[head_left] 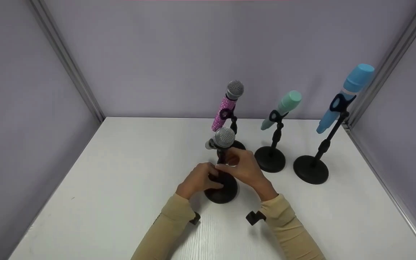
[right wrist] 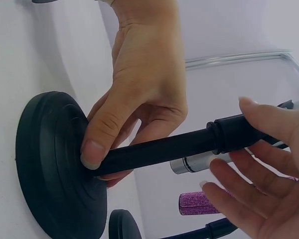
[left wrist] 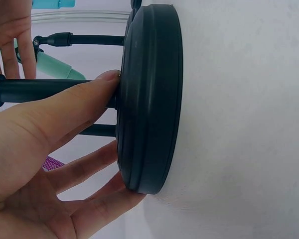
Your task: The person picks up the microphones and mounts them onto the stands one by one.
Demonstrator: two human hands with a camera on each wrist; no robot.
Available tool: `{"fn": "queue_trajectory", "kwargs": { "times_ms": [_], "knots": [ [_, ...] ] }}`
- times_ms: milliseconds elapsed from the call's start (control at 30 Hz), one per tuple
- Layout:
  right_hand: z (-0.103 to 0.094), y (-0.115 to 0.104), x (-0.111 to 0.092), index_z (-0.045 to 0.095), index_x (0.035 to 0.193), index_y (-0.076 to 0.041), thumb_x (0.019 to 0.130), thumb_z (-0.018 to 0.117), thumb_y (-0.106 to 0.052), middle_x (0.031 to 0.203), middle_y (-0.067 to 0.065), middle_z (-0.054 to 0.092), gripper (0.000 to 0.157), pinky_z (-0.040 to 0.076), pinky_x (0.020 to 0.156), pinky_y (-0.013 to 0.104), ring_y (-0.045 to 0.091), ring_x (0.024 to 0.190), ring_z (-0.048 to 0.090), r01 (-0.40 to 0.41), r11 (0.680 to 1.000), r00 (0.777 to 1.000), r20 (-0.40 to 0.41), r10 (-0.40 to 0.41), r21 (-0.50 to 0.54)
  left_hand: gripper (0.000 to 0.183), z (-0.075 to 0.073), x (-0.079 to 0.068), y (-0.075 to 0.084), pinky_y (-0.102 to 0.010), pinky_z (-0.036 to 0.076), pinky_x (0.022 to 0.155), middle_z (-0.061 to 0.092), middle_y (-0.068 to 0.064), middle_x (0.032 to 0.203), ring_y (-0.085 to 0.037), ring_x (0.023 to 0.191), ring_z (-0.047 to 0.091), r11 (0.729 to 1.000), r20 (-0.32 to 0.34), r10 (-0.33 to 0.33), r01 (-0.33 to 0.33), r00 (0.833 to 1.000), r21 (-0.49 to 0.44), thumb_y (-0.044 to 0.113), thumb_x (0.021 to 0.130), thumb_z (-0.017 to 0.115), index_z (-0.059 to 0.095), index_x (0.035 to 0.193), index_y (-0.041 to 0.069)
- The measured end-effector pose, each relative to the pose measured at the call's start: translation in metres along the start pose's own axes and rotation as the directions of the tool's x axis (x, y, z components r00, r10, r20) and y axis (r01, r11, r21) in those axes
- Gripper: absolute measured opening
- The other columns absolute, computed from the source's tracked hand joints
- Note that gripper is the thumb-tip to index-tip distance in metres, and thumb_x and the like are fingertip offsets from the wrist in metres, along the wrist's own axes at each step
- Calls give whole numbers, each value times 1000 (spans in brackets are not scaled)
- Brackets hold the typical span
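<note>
In the head view, a black microphone stand [head_left: 222, 194] stands upright between both hands, bearing a silver microphone [head_left: 225, 137] with a mesh head. Low on it, my left hand [head_left: 200, 178] holds the stand where pole meets base, the thumb beside the pole. Its lower fingers reach the rim of the round base [left wrist: 152, 99] in the left wrist view. My right hand [head_left: 245, 167] grips higher up: the right wrist view shows its thumb and fingers around the collar [right wrist: 234, 133] at the top of the pole [right wrist: 164, 153].
Right behind stands a pink glitter microphone [head_left: 224, 112] on its own stand. Farther right are a mint-green microphone [head_left: 288, 103] and a taller-standing blue microphone [head_left: 356, 81], both on black stands. The white table [head_left: 103, 187] meets grey panels [head_left: 164, 57] at the back and sides.
</note>
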State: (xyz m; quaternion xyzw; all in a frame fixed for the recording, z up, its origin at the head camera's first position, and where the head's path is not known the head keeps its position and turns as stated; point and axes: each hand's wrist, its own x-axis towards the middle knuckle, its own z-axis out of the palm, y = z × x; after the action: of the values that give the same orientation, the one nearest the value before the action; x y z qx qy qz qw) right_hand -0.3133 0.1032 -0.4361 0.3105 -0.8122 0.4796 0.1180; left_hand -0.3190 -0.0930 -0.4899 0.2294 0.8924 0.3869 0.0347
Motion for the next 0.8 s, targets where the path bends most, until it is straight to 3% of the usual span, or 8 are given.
{"fn": "queue_trajectory", "kwargs": {
  "times_ms": [267,467,800],
  "knots": [
    [0,0,0,73,105,-2,89,80,-9,97,13,76,19,63,84,43,29,91,75,6,1000,999,47,-7,23,22,1,1,-1,-42,57,93,75,-9,110,-24,105,66,1000,2,-11,11,1000,28,16,82,88,82,96,2],
    [-2,-2,-1,71,115,1,94,71,-1,108,17,76,21,60,92,47,36,101,74,-12,998,993,118,5,62,23,1,1,-1,-42,57,94,75,-10,110,-25,105,67,1000,-1,-7,7,1000,27,17,82,88,81,98,2],
    [-1,1,-1,70,121,1,95,70,-1,117,19,74,26,59,97,46,34,110,73,-18,991,990,144,0,130,24,0,1,-1,-42,57,95,75,-10,110,-25,106,68,1000,-1,-18,18,1000,24,17,82,88,81,99,1]
  ]
}}
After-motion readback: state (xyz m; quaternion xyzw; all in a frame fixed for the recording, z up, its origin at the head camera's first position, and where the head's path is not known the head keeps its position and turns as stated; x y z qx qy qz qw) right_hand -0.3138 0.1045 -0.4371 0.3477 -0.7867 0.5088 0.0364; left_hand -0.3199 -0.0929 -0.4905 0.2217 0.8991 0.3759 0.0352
